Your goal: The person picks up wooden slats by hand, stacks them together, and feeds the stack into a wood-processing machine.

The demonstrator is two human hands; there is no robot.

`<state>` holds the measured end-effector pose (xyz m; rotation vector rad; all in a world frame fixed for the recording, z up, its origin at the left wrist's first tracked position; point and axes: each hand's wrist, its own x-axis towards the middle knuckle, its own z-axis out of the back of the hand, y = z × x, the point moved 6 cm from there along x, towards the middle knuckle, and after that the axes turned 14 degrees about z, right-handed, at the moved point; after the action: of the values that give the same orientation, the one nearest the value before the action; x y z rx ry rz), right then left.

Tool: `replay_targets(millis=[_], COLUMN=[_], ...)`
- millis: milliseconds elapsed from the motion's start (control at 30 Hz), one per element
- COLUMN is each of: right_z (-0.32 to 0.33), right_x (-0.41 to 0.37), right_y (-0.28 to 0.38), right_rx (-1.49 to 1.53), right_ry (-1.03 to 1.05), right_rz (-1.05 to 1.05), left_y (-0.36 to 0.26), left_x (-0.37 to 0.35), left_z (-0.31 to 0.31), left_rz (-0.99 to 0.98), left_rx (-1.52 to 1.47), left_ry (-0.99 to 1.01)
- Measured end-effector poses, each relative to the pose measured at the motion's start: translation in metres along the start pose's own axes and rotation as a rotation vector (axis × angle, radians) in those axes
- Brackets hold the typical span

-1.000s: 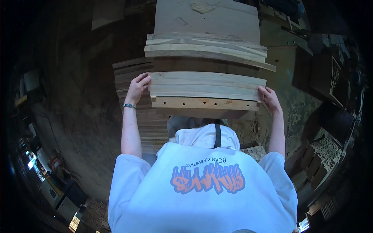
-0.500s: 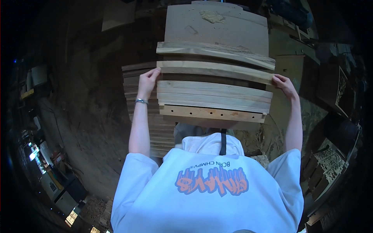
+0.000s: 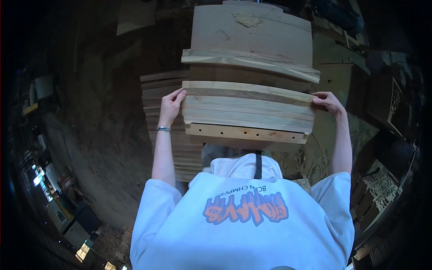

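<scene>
Left hand (image 3: 170, 107) and right hand (image 3: 330, 102) each grip an end of the pale plank (image 3: 248, 88), fingers curled round it, atop the board stack (image 3: 246, 118) at the table's (image 3: 252, 31) near edge (a drilled rail (image 3: 245, 132) lowest), apparently squaring it; shifting it next wants both ends moved evenly.

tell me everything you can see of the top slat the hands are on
The top slat is a long, narrow strip of pale, bare-looking wood with a darker band along its near face. It lies level and crosswise in front of the person, and seems to rest as the uppermost piece on a stack of similar slats. The left hand holds its left end with the fingers at the end grain. The right hand holds its right end.
</scene>
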<state>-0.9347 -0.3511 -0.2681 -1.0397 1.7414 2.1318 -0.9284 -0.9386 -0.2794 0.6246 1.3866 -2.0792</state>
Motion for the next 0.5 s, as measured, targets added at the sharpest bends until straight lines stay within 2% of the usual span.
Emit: replay_targets(millis=[100, 233, 267, 300, 333, 367, 433, 467, 500], right_z=[0.005, 0.000, 0.005, 0.004, 0.011, 0.009, 0.012, 0.012, 0.012], right_x=[-0.001, 0.006, 0.010, 0.014, 0.017, 0.020, 0.028, 0.034, 0.035], right_y=[-0.003, 0.000, -0.002, 0.001, 0.005, 0.015, 0.023, 0.024, 0.021], right_rx=[-0.065, -0.047, -0.173, -0.298, -0.331, -0.163, 0.066, 0.027, 0.030], right_ry=[-0.011, 0.095, 0.123, 0.148, 0.039, -0.085, -0.365, -0.343, -0.342], right_rz=[-0.012, 0.042, 0.037, 0.033, 0.034, 0.072, 0.121, 0.123, 0.127], left_y=[0.000, 0.006, 0.005, 0.005, 0.004, -0.008, -0.032, -0.041, -0.056], left_x=[-0.002, 0.006, 0.013, 0.024, 0.034, 0.044, 0.067, 0.076, 0.084], left_z=[-0.002, 0.001, 0.007, 0.006, 0.001, 0.001, 0.011, 0.004, -0.004], left_rz=[0.003, 0.071, 0.066, 0.170, 0.278, 0.277, 0.282, 0.281, 0.155], left_rx=[-0.167, -0.214, -0.215, -0.353, -0.486, -0.480, -0.244, -0.242, -0.307], left_ry=[0.063, 0.122, 0.113, 0.311, 0.513, 0.510, 0.110, 0.107, 0.146])
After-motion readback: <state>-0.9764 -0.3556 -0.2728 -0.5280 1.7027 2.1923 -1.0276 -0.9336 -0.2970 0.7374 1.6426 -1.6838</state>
